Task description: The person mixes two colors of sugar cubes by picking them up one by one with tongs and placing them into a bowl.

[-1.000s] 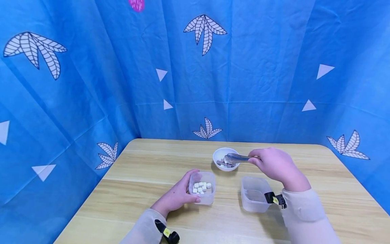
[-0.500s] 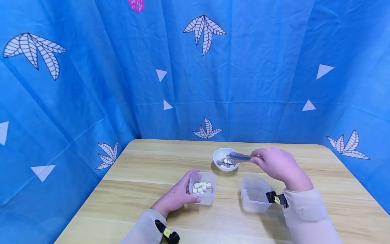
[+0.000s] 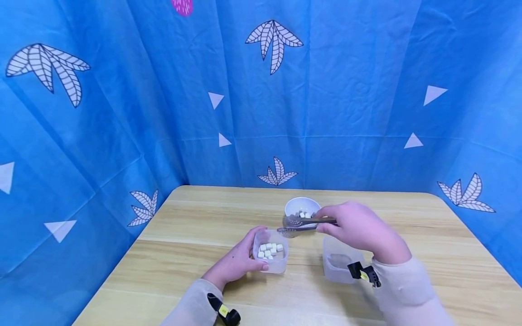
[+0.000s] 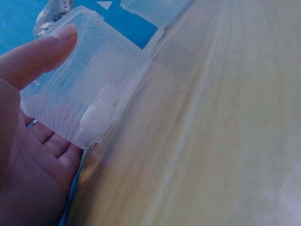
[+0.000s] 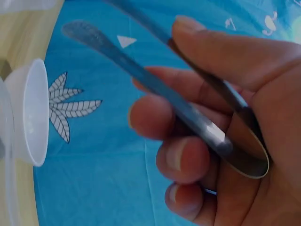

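Observation:
My left hand (image 3: 236,262) grips a clear plastic container (image 3: 278,267), thumb on the near side and fingers around the far side. Several small white cubes (image 3: 268,250), like mini marshmallows, lie at its bottom. Metal tongs (image 3: 307,222) are held in my right hand (image 3: 359,228), thumb on one arm and fingers under the other. In the right wrist view the tongs' arms stand apart, with nothing visible between them. Their perforated tips hang by the container's far right rim, in front of a white bowl (image 3: 295,202). White and purplish-grey cubes (image 3: 302,214) lie in the bowl, partly hidden.
A second clear container (image 3: 332,271) stands below my right wrist, partly covered by it; no cubes show in its visible part. The wooden table (image 3: 163,271) ends at the back against a blue patterned curtain (image 3: 346,113).
My right hand has brought the tongs from over the bowl leftward and nearer to me, toward the left container. Their arms have spread apart. The left hand has stayed still.

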The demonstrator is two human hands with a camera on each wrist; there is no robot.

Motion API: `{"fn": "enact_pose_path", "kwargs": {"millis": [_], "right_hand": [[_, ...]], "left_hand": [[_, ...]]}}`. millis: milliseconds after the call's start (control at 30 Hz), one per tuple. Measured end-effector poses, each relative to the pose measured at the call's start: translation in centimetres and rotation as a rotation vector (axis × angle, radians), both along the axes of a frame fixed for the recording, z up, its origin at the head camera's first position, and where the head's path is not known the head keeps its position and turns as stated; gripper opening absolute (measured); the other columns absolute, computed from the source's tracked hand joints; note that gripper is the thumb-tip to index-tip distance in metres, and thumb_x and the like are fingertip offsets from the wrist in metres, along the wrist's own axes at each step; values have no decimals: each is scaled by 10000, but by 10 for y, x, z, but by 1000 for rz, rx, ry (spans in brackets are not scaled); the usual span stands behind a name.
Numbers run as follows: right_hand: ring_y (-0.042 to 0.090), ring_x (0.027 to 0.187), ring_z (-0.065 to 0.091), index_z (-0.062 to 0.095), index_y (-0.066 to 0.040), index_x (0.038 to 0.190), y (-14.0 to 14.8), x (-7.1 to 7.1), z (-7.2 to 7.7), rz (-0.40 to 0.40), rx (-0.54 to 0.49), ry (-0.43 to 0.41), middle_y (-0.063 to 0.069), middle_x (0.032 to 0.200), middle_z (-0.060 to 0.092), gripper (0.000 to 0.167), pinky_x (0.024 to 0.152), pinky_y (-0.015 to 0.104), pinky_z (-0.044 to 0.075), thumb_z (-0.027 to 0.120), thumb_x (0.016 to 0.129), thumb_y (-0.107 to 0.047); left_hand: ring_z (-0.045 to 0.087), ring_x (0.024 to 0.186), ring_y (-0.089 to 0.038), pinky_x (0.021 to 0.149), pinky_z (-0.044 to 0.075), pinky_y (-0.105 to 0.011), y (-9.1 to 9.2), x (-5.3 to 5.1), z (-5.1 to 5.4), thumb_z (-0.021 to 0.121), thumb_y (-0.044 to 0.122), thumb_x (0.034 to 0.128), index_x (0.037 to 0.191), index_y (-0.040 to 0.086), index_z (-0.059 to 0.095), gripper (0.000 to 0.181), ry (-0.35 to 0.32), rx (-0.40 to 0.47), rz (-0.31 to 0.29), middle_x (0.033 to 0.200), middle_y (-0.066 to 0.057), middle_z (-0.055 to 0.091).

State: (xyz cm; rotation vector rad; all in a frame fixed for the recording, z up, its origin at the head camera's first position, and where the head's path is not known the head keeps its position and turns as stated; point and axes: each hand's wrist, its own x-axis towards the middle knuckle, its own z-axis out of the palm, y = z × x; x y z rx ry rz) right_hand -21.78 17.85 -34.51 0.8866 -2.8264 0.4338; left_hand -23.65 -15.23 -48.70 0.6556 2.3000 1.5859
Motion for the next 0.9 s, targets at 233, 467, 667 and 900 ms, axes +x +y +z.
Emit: {"fn": "enact_pose_path", "kwargs": {"millis": [233,467,667,900], "right_hand": [[13,667,523,762,-241,1097,-15,3,-5,149,-30,28,-223,870,643,178,633,275,478,723,943,-321],[3,665,513,776,-241,1093,-31,3,-12,204,21,46,-220,851,634,199,632,267,486,742,923,-336],[9,648,497,770,-260,1088,-43,7,-16,186,50,22,-225,817,598,224,601,259,459,794,876,-327],[3,726,577,779,-275,1072,-58,10,-24,184,103,82,-177,895,691,245,630,292,515,830,836,-317]], "left_hand": [[538,1271,-194,1149,327,-478,1,0,1,836,225,807,1585,254,247,976,-8,-7,3,1512,-31,455],[518,1295,-189,1147,331,-475,0,-1,2,846,250,800,1599,227,221,1014,-21,-9,6,1510,-7,449],[507,1303,-188,1146,331,-478,-1,-1,2,839,254,813,1597,216,215,1002,-13,-5,-9,1511,-3,443],[503,1307,-189,1167,293,-506,-1,0,3,844,283,810,1593,239,227,998,-22,2,-6,1506,1,454]]}}
